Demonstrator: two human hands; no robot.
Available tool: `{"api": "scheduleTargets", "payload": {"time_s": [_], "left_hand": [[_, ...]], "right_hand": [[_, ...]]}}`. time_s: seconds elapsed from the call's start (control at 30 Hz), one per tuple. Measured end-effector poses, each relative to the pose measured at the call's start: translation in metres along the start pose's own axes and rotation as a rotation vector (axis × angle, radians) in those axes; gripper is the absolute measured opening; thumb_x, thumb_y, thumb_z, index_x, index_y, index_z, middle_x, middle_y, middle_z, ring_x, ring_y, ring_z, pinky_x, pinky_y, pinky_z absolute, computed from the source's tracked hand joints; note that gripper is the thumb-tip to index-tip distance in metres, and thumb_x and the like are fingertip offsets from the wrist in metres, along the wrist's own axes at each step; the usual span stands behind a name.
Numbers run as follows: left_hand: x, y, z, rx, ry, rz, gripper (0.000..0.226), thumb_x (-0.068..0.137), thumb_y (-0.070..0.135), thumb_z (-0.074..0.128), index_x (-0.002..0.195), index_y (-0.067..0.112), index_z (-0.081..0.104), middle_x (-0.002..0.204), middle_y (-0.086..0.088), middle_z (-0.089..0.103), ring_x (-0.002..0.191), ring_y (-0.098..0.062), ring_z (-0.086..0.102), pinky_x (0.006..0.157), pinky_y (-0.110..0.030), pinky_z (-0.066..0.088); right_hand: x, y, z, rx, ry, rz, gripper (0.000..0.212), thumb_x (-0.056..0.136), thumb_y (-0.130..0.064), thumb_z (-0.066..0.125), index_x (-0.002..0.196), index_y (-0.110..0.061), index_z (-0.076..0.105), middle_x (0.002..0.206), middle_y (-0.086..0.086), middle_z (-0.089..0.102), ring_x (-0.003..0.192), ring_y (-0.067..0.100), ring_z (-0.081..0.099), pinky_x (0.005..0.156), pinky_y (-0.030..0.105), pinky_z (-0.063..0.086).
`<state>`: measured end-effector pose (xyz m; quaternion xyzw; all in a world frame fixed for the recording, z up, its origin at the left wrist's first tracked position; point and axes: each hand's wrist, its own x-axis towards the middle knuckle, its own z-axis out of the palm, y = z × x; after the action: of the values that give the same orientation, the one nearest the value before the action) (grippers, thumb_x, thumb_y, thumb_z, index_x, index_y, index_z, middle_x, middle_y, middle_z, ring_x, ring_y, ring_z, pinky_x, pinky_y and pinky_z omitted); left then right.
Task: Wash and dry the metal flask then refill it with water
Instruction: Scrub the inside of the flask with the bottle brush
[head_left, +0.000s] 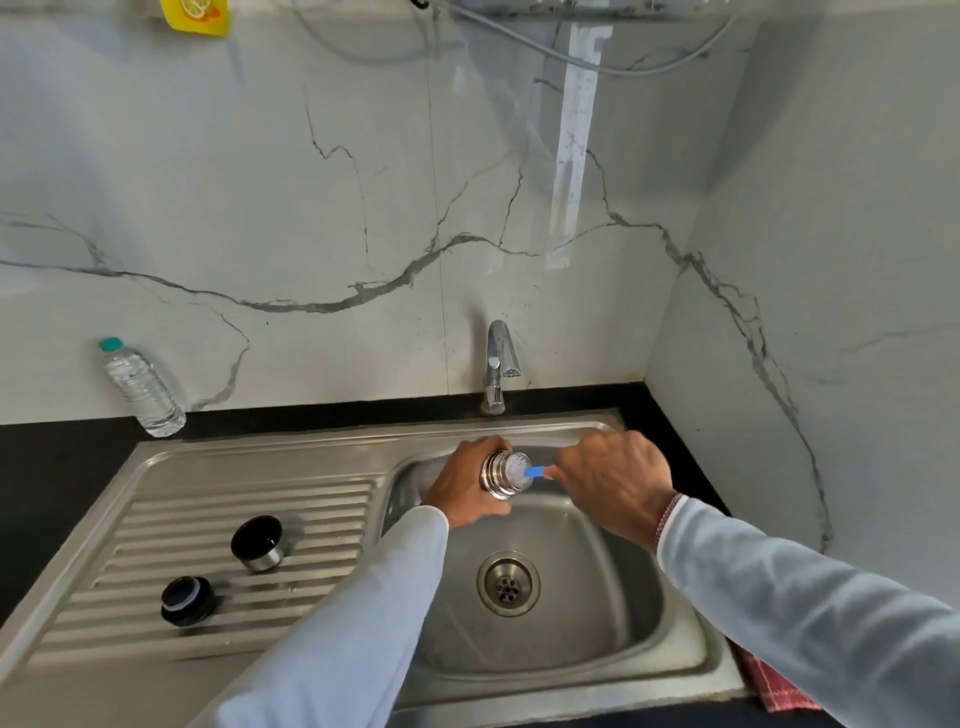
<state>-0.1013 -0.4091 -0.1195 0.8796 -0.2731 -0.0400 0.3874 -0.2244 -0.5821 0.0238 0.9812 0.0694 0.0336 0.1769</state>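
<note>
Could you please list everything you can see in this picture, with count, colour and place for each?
metal flask: one, silver, held over the sink basin, mouth towards the right hand
brush handle: one, blue, sticking out of the flask mouth
cup lid: one, black inside with steel rim, on the drainboard
stopper: one, black, on the drainboard nearer the camera
sink: one, stainless steel, set in a black counter
tap: one, chrome, behind the basin
plastic bottle: one, clear with teal cap, on the counter at the wall
cloth: one, red checked, right of the sink
left hand: grips the flask
right hand: pinches the brush handle
</note>
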Motion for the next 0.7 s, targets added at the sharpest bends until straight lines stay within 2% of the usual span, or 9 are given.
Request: {"api": "scheduleTargets", "payload": {"time_s": [0.03,0.13,0.27,0.37,0.43,0.53,0.6,0.7], "left_hand": [[0.0,0.003,-0.001,-0.006,0.005,0.002,0.066,0.053,0.024,0.091,0.11,0.034,0.058,0.101,0.012,0.067,0.094,-0.015,0.062,0.08,-0.033,0.055],[0.003,-0.004,-0.003,-0.029,0.015,-0.029,0.067,0.054,0.025,0.091,0.111,0.036,0.059,0.102,0.012,0.069,0.092,-0.011,0.066,0.079,-0.031,0.057],[0.002,-0.013,-0.007,-0.023,0.03,-0.057,0.07,0.051,0.03,0.088,0.114,0.036,0.06,0.107,0.01,0.07,0.098,-0.016,0.065,0.084,-0.035,0.057],[0.0,-0.005,-0.004,-0.046,0.025,-0.077,0.066,0.052,0.025,0.09,0.112,0.03,0.063,0.103,0.01,0.071,0.09,-0.011,0.066,0.077,-0.023,0.053],[-0.005,-0.008,0.0,-0.062,0.007,-0.087,0.063,0.054,0.019,0.09,0.11,0.03,0.064,0.098,0.012,0.072,0.082,-0.001,0.065,0.071,-0.012,0.046],[-0.009,-0.012,0.001,-0.08,-0.008,-0.091,0.062,0.055,0.012,0.09,0.108,0.03,0.063,0.093,0.013,0.071,0.077,0.006,0.063,0.068,-0.008,0.043],[-0.008,-0.009,0.0,-0.074,-0.043,-0.085,0.063,0.056,0.013,0.091,0.109,0.031,0.063,0.095,0.013,0.072,0.08,0.004,0.065,0.069,-0.01,0.047],[-0.003,0.0,0.0,-0.054,-0.082,-0.062,0.063,0.056,0.02,0.092,0.109,0.035,0.06,0.097,0.012,0.071,0.087,-0.006,0.068,0.078,-0.024,0.058]], "right_hand": [[0.003,0.001,-0.001,-0.005,0.011,0.001,0.045,0.104,-0.055,0.035,0.106,-0.023,0.067,0.09,-0.001,0.066,0.085,0.024,0.069,0.062,0.032,0.04],[0.002,0.014,-0.016,-0.007,0.007,0.014,0.049,0.103,-0.059,0.034,0.101,-0.022,0.066,0.082,-0.003,0.06,0.083,0.022,0.069,0.061,0.032,0.04],[-0.004,0.023,-0.032,-0.035,0.077,0.044,0.045,0.104,-0.056,0.036,0.105,-0.023,0.066,0.102,0.0,0.066,0.097,0.025,0.068,0.066,0.031,0.038],[0.003,0.017,-0.037,-0.083,0.146,0.014,0.04,0.104,-0.054,0.04,0.103,-0.024,0.067,0.101,-0.001,0.068,0.096,0.025,0.069,0.065,0.031,0.036],[0.008,0.017,-0.029,-0.085,0.185,-0.068,0.039,0.103,-0.053,0.044,0.092,-0.024,0.067,0.092,0.0,0.069,0.087,0.027,0.07,0.061,0.031,0.035],[0.015,0.023,-0.005,-0.146,0.268,-0.137,0.046,0.09,-0.055,0.067,0.059,-0.023,0.054,0.059,-0.003,0.06,0.051,0.024,0.059,0.048,0.027,0.026],[0.017,0.025,0.008,-0.184,0.276,-0.179,0.046,0.076,-0.05,0.083,0.052,-0.022,0.057,0.048,-0.004,0.049,0.037,0.02,0.046,0.044,0.024,0.019],[0.016,0.021,0.021,-0.194,0.297,-0.273,0.029,0.071,-0.031,0.088,0.058,-0.023,0.063,0.052,-0.003,0.05,0.04,0.02,0.047,0.044,0.027,0.021]]}}
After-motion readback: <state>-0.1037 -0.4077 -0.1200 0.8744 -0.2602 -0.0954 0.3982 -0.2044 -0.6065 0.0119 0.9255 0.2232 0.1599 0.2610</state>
